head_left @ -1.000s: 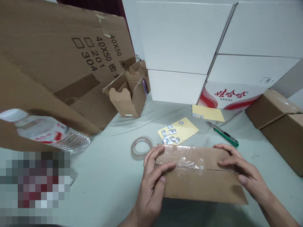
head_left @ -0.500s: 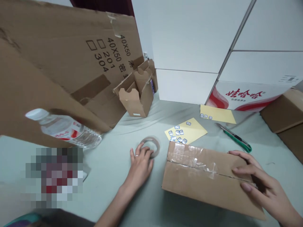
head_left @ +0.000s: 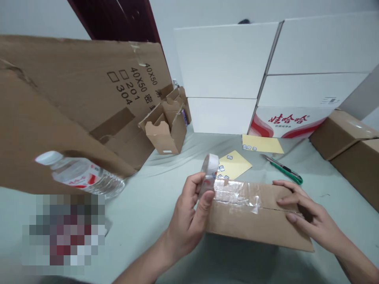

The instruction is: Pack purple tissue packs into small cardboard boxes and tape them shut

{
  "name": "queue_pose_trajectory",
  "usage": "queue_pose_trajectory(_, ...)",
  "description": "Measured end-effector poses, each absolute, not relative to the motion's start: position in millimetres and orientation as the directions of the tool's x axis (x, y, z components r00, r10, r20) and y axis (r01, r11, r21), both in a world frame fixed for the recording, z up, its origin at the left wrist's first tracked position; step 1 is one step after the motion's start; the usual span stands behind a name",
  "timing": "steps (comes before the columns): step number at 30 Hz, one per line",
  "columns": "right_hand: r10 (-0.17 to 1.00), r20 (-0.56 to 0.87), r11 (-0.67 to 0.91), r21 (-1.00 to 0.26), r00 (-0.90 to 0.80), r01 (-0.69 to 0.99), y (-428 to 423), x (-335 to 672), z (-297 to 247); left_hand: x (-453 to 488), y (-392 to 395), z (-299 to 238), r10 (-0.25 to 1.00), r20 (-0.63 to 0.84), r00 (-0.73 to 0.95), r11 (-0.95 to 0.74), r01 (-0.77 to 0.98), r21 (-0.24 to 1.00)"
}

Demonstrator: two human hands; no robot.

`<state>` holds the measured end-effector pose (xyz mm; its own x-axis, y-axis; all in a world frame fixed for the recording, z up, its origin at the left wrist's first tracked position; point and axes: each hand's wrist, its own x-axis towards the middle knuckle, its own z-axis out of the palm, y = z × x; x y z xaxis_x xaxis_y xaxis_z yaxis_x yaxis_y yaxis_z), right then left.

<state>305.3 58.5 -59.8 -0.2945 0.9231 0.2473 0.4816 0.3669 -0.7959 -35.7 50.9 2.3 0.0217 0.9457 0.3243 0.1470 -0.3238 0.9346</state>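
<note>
Currently, your left hand (head_left: 188, 223) grips packing-tape roll (head_left: 211, 167) between fingers and thumb, raised above taped seam (head_left: 237, 196); right hand (head_left: 314, 215) spread on cardboard carton (head_left: 257, 225), steadying it.

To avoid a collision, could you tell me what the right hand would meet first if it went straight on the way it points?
Probably the clear tape on the cardboard carton, just ahead of the right hand, though depth is hard to judge.

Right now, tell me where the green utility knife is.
In the head view, the green utility knife lies on the pale cloth, right of the yellow card and just beyond the taped cardboard box under the right hand.
</note>
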Motion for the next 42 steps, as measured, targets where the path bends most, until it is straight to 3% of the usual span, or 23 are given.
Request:
queue_pose_trajectory(7,0.943,0.195,0.306,-0.823,-0.269,0.479,62,296,-54,2,66,13,0.912,0.224,0.343,-0.172,-0.177,0.969)
queue_pose_trajectory(10,0.937,0.2,0.322,-0.81,-0.286,0.49,61,295,-47,8,74,5,0.875,0.207,0.437,-0.119,-0.219,0.968)
queue_pose_trajectory(14,0.913,0.252,0.402,-0.695,-0.322,0.596,57,290,-26,8,76,0,0.854,0.171,0.49,-0.084,-0.195,0.977)
queue_pose_trajectory(19,0.732,0.604,0.629,-0.425,-0.314,0.651,50,264,6,6,67,5,0.843,0.104,0.527,-0.101,-0.033,0.994)
queue_pose_trajectory(23,0.582,0.751,0.704,-0.273,-0.311,0.656,49,232,24,8,65,7,0.874,0.114,0.472,-0.182,0.1,0.978)
queue_pose_trajectory(29,0.474,0.819,0.732,-0.162,-0.324,0.662,59,207,32,10,65,6,0.874,0.244,0.419,-0.372,0.256,0.892)
queue_pose_trajectory(33,0.441,0.832,0.729,-0.114,-0.336,0.675,61,204,35,11,63,7,0.855,0.32,0.409,-0.447,0.265,0.855)
queue_pose_trajectory(37,0.48,0.821,0.73,-0.18,-0.307,0.66,65,202,37,11,64,7,0.839,0.341,0.425,-0.469,0.248,0.847)
queue_pose_trajectory(42,0.647,0.748,0.65,-0.441,-0.147,0.619,79,211,32,5,68,5,0.915,0.267,0.301,-0.328,0.175,0.928)
